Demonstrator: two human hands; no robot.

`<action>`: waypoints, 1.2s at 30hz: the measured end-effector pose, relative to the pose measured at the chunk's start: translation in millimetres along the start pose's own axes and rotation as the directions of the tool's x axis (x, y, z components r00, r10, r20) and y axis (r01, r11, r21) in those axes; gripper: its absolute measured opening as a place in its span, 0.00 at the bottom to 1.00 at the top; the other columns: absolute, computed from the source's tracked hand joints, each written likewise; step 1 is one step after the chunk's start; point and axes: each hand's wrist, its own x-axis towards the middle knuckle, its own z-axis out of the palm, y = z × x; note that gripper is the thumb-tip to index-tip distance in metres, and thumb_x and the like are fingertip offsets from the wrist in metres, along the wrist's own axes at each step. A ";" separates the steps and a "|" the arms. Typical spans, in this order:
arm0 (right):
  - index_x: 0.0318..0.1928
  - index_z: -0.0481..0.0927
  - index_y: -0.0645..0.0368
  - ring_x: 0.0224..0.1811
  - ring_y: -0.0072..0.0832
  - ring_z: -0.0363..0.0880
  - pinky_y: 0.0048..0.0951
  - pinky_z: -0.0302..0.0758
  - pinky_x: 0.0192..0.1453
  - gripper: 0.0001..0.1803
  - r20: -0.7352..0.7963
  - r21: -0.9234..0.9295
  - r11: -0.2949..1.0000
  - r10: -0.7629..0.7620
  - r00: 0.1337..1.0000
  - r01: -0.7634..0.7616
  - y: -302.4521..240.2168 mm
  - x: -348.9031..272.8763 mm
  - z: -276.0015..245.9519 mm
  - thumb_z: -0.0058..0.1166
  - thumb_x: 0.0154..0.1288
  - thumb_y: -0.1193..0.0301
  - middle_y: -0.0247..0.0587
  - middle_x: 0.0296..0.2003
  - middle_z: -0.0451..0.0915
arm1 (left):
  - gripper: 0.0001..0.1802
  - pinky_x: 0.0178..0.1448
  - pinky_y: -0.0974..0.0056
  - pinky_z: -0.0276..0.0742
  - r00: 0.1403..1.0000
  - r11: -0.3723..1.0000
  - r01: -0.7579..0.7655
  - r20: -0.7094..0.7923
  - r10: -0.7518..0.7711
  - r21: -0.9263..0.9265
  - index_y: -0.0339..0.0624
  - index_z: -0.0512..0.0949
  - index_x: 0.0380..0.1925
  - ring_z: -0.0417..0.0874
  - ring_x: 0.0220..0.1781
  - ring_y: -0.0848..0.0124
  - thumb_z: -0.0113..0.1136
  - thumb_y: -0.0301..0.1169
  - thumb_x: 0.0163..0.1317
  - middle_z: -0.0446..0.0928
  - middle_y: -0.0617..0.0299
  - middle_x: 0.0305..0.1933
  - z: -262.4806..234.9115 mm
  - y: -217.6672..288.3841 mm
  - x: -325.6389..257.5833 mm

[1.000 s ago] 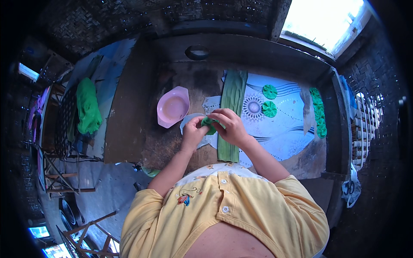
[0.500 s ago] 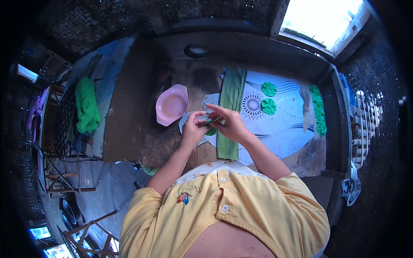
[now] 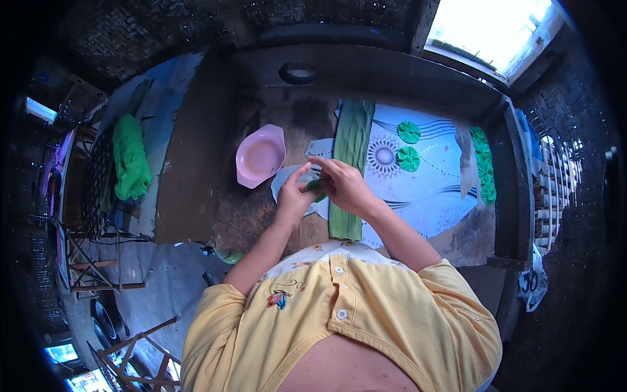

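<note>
Between my hands is a small piece of bright green cloth (image 3: 316,191), partly hidden by my fingers. My left hand (image 3: 292,193) pinches its left side, fingers closed. My right hand (image 3: 345,187) grips the other side with thumb and bent fingers; whether a needle or thread is there is too small to tell. Under my right hand runs a long, ribbed, dull green strip (image 3: 353,134) laid across the worktop. Right of it, two round gathered green cloth rosettes, an upper one (image 3: 409,132) and a lower one (image 3: 408,159), lie on a white patterned sheet (image 3: 431,179).
A pink dish (image 3: 260,157) stands left of my hands on the worn wooden worktop (image 3: 245,222). Several more rosettes (image 3: 483,166) form a row by the right wall. Bunched green cloth (image 3: 130,159) lies on the left side surface. Raised boards (image 3: 366,63) edge the worktop.
The fingers of my right hand have bent down closer to the left hand over the green cloth. The dish, strip and rosettes stay in place.
</note>
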 end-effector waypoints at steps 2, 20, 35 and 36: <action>0.55 0.70 0.58 0.36 0.40 0.78 0.37 0.75 0.42 0.28 0.019 -0.001 0.999 0.037 0.999 -0.037 0.5 -0.3 -0.1 0.53 0.50 0.83 0.46 0.34 0.77 | 0.32 0.47 0.69 0.78 0.998 0.989 0.064 0.021 -0.062 -0.133 0.38 0.61 0.61 0.80 0.41 0.72 0.57 0.18 0.55 0.77 0.56 0.42 0.4 0.8 -1.4; 0.58 0.71 0.59 0.70 0.56 0.42 0.47 0.46 0.70 0.26 -0.252 -0.256 0.948 0.124 0.960 -0.189 16.6 -28.3 29.4 0.54 0.60 0.64 0.55 0.68 0.48 | 0.30 0.59 0.59 0.71 0.953 0.783 -0.036 -0.257 -0.161 -0.622 0.31 0.67 0.53 0.75 0.54 0.65 0.45 0.49 0.65 0.71 0.52 0.54 -3.8 4.1 7.1; 0.60 0.67 0.65 0.72 0.56 0.19 0.68 0.29 0.65 0.45 -0.060 -0.423 0.904 0.036 0.998 -0.058 -7.0 -22.4 44.6 0.32 0.61 0.36 0.49 0.71 0.31 | 0.41 0.66 0.61 0.58 0.979 0.724 0.053 -0.109 -0.175 -0.688 0.32 0.60 0.61 0.68 0.61 0.65 0.38 0.59 0.64 0.66 0.50 0.61 10.6 15.8 -5.6; 0.60 0.67 0.65 0.72 0.56 0.21 0.67 0.30 0.66 0.45 -0.032 -0.413 0.907 0.074 0.997 -0.080 -4.1 -21.6 43.2 0.34 0.61 0.36 0.50 0.71 0.33 | 0.42 0.68 0.57 0.55 0.985 0.717 0.065 -0.072 -0.159 -0.694 0.35 0.57 0.64 0.66 0.63 0.64 0.37 0.60 0.63 0.65 0.49 0.62 11.0 16.7 -6.7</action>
